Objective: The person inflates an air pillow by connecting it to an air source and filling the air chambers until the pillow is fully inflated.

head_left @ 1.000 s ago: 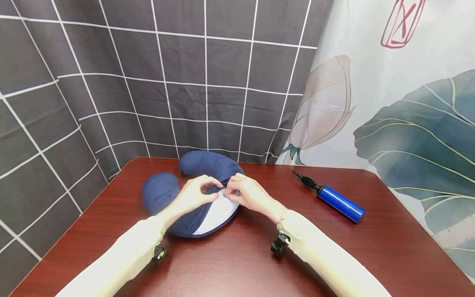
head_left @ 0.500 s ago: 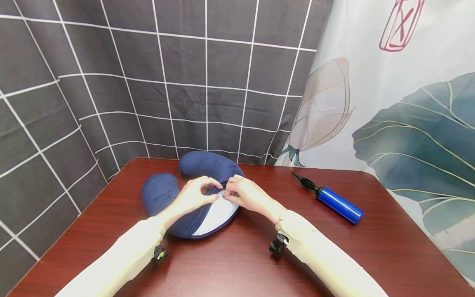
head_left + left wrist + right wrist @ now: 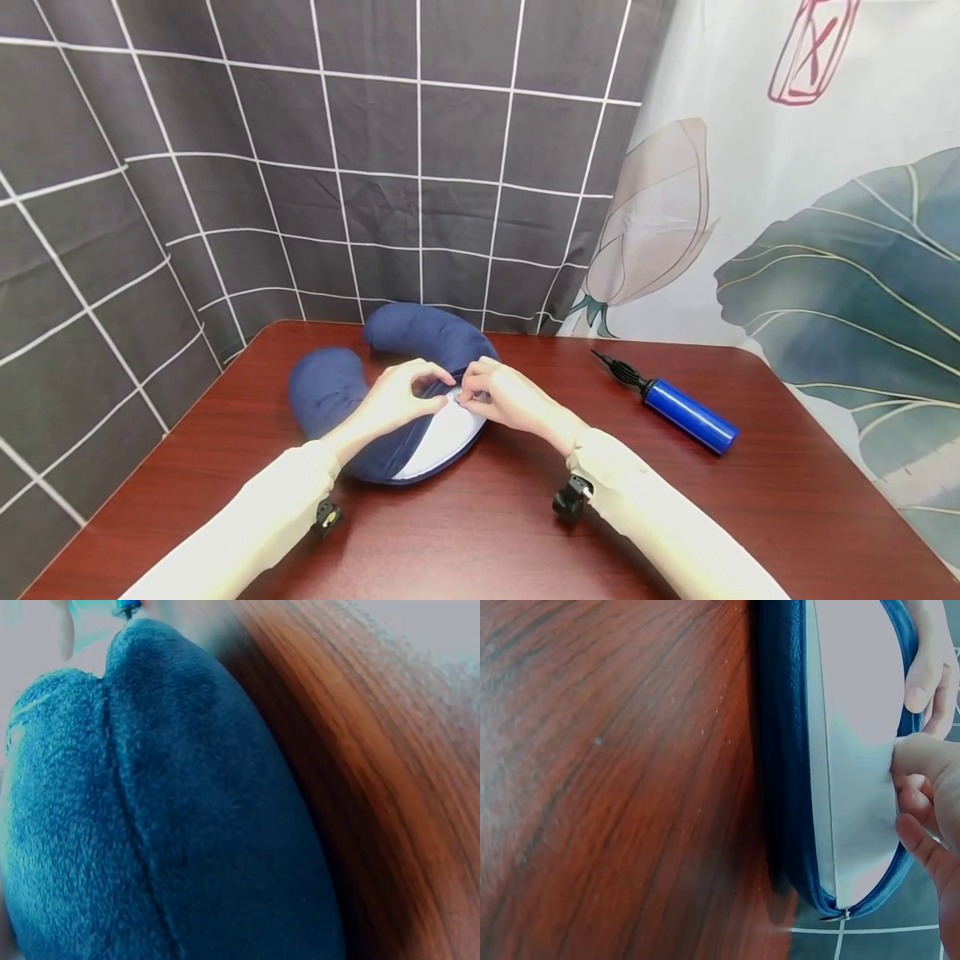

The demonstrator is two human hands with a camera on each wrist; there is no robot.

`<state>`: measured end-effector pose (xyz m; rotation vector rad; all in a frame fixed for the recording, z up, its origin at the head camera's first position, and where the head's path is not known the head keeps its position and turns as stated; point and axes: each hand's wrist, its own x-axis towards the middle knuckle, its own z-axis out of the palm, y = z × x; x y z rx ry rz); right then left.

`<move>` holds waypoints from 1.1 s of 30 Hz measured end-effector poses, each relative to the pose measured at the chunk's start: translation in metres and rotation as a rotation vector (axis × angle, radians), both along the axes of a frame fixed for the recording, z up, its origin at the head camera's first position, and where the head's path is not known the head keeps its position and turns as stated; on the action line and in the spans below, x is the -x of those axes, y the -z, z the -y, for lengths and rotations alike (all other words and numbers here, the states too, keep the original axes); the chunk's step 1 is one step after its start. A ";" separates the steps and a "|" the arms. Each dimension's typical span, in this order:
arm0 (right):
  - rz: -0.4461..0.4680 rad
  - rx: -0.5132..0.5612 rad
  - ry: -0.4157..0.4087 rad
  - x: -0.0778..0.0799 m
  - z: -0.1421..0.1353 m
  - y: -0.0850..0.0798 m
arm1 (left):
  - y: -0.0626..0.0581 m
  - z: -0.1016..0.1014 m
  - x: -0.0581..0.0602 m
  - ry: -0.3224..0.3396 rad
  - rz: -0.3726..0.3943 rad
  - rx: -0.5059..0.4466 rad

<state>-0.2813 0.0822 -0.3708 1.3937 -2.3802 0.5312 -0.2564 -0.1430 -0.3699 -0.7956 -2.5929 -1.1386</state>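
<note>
A navy, U-shaped neck pillow point(image 3: 326, 387) lies on the table, its plush cover unzipped at the curved end. White inner lining point(image 3: 859, 750) shows through the opening, with a zipper pull point(image 3: 845, 915) at one end. My left hand point(image 3: 401, 396) grips the cover's edge between thumb and fingers. Close beside it, my right hand point(image 3: 510, 400) has its fingers curled at the white inner part, thumb and index at its surface; whatever small part lies between the fingertips is hidden. Plush cover point(image 3: 187, 810) fills most of the left wrist view.
On the right of the reddish-brown wooden table point(image 3: 450, 550) lies a blue hand pump point(image 3: 688, 414) with a black nozzle, apart from the pillow. A dark grid-patterned curtain point(image 3: 375, 208) hangs behind the table, and a white flower-printed curtain point(image 3: 660, 217) hangs at the right.
Both hands stay at the pillow's opening. The right fingertips have shifted slightly, and a small greyish spot seen beside them earlier is now covered. The head view has moved a little.
</note>
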 end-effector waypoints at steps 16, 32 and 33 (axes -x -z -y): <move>-0.017 -0.010 0.038 -0.005 -0.007 0.000 | 0.001 0.003 0.004 0.014 0.010 -0.019; -0.013 0.142 0.282 0.013 -0.007 -0.003 | 0.000 0.007 0.003 0.030 0.028 -0.061; -0.039 0.118 0.289 0.013 -0.005 -0.005 | 0.000 0.007 0.003 0.030 0.028 -0.062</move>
